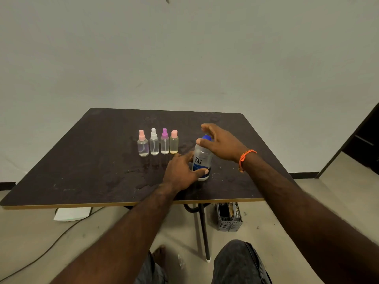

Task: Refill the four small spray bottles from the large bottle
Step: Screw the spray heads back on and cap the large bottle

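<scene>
Several small spray bottles stand in a row on the dark table (86, 160): a pink-capped one (142, 144), a white-capped one (154, 142), a purple-capped one (164, 142) and a pink-capped one holding yellowish liquid (174, 142). To their right stands the large clear bottle (202, 158) with a blue label and blue cap. My left hand (181, 171) grips its lower body, thumb across the label. My right hand (220, 143) hovers at the blue cap with fingers spread and curved around it; whether it touches the cap I cannot tell.
Wet patches mark the tabletop in front of the bottles. Under the table stand a grey perforated crate (228, 218) and a white flat device (71, 214) with a cable on the floor. My knees are below the table's front edge.
</scene>
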Motion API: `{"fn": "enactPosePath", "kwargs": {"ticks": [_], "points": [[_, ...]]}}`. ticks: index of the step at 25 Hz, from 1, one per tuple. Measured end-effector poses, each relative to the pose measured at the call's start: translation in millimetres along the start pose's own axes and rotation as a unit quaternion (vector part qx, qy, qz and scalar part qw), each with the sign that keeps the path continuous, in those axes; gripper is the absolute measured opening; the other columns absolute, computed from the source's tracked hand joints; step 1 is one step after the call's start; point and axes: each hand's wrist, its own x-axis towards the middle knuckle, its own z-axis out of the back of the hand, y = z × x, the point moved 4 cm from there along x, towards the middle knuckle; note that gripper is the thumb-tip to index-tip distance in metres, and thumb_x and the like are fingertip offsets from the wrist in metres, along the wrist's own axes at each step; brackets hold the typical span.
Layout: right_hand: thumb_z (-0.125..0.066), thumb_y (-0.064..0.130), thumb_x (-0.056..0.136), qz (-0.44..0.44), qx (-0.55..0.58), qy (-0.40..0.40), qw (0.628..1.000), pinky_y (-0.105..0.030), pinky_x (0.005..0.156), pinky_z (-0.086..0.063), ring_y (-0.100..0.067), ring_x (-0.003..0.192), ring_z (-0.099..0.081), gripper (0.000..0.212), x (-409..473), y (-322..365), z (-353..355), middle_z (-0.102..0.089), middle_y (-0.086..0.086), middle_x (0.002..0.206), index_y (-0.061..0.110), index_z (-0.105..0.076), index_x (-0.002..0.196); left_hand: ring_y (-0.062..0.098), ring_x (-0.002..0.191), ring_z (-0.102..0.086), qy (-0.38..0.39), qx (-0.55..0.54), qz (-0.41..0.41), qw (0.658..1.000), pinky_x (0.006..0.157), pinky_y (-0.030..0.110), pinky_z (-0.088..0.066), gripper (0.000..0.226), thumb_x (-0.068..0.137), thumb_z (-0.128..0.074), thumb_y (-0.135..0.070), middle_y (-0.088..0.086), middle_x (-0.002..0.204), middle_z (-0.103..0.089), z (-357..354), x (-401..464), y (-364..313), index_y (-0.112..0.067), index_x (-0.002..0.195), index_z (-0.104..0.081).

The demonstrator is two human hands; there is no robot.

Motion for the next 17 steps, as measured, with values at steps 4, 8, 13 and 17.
{"fn": "enactPosePath", "kwargs": {"ticks": [4,8,13,17], "points": [[-0.073,0.044,0.086,0.01,0.0,-0.083,0.996,-0.022,0.083,-0.052,-0.011,0.1,-0.066,0.039,0,-7,9,-0.071,0.005,0.109,0.019,-0.068,0.115,0.01,0.113,-0.052,0.004,0.006,0.006,1.0,0.095,0.034,-0.047,0.067,0.081,-0.08,-0.057,-0.005,0.127,-0.07,1,0,0,-0.032,0.14,-0.06],[-0.073,0.068,0.072,-0.024,0.0,-0.127,0.992,-0.022,0.068,-0.049,-0.008,0.084,-0.061,0.054,-3,-8,-6,-0.065,0.009,0.092,0.022,-0.064,0.1,0.006,0.107,-0.055,0.001,-0.005,0.001,1.0,0.089,0.026,-0.042,0.063,0.084,-0.083,-0.046,-0.005,0.127,-0.071,2,-2,-4,-0.024,0.139,-0.063],[-0.078,0.047,0.081,-0.054,0.212,-0.039,0.975,-0.029,0.095,-0.052,-0.009,0.113,-0.059,0.067,-34,-46,-53,-0.059,0.01,0.125,0.027,-0.045,0.137,0.009,0.11,-0.057,-0.001,-0.007,-0.007,1.0,0.098,0.039,-0.052,0.065,0.082,-0.079,-0.056,-0.009,0.122,-0.073,3,-7,-4,-0.033,0.139,-0.062],[-0.075,0.041,0.085,-0.058,0.256,-0.056,0.963,-0.033,0.102,-0.049,-0.01,0.12,-0.058,0.063,-41,-70,-65,-0.058,0.007,0.135,0.031,-0.044,0.139,0.01,0.109,-0.067,0.005,0.008,-0.013,1.0,0.094,0.043,-0.059,0.077,0.077,-0.066,-0.072,-0.013,0.115,-0.075,-8,2,1,-0.041,0.146,-0.05]]}}
